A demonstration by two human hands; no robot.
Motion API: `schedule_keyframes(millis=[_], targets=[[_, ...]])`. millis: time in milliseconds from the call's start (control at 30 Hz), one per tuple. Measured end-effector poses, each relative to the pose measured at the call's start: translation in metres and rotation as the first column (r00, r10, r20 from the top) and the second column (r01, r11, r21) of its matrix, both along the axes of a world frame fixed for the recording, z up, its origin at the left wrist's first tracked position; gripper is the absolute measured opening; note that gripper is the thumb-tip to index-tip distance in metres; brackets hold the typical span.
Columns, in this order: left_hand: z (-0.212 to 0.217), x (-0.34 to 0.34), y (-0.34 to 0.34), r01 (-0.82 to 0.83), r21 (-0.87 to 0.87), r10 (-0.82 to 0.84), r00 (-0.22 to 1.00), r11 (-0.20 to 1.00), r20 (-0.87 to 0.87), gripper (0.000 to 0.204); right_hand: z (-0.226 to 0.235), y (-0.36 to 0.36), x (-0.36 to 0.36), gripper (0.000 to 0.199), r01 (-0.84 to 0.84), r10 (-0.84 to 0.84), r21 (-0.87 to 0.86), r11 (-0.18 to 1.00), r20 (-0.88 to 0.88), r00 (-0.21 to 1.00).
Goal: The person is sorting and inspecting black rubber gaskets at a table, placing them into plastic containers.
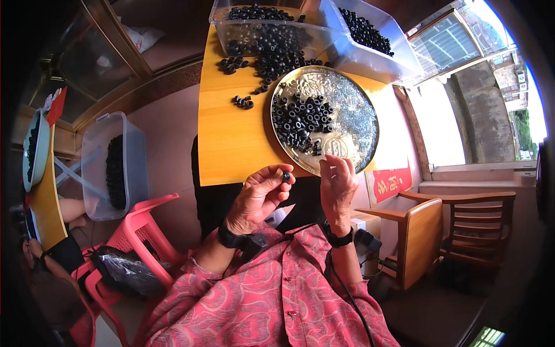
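My left hand point(257, 194) pinches a small black ring-shaped part point(287, 177) between thumb and fingers, just off the table's near edge. Beside it, my right hand point(339, 188) has its fingertips pressed together at the near rim of the round metal tray point(276, 137). Whatever those fingertips hold is too small to make out. On the tray's left half lies a heap of black ring parts point(300, 118). Many tiny shiny pieces point(359, 113) cover its right side.
Black parts spill from a tipped clear bin point(222, 36) onto the yellow table point(231, 147). Another clear bin point(352, 58) stands to its right. At left are a red plastic chair point(136, 222), a clear tub point(95, 168) and another person's arm point(58, 269). A wooden chair point(425, 243) stands right.
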State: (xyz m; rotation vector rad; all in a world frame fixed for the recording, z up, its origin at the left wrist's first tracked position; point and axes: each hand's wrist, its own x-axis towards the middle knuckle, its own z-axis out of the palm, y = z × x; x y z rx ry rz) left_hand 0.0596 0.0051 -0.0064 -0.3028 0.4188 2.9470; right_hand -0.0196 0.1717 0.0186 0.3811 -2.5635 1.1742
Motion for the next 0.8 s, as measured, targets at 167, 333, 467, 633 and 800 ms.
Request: schedule_keyframes(millis=[167,333,467,633,800], targets=[[0.0,0.0,0.0,-0.016,-0.049,0.016,1.0,0.999,0.003,0.022,-0.009,-0.001,-0.013,0.018,0.068,-0.057,0.277,0.958,-0.047,0.997],[0.002,0.0,0.0,-0.015,-0.097,0.019,0.999,0.995,0.036,0.021,-0.011,-0.002,-0.017,0.019,0.048,-0.031,0.331,0.943,-0.057,0.998],[0.001,0.001,-0.001,-0.026,-0.057,0.027,0.999,0.998,0.018,0.021,-0.01,-0.005,-0.015,0.016,0.066,-0.06,0.286,0.956,-0.029,0.998],[0.002,0.0,-0.001,-0.028,-0.017,0.028,1.0,0.999,-0.004,0.021,-0.013,-0.002,-0.015,0.011,0.014,0.017,0.271,0.962,-0.11,0.994],[0.003,0.001,0.0,-0.021,0.005,0.021,1.0,1.0,-0.021,0.021,-0.007,0.003,-0.01,0.011,-0.057,0.06,0.147,0.988,-0.014,0.998]])
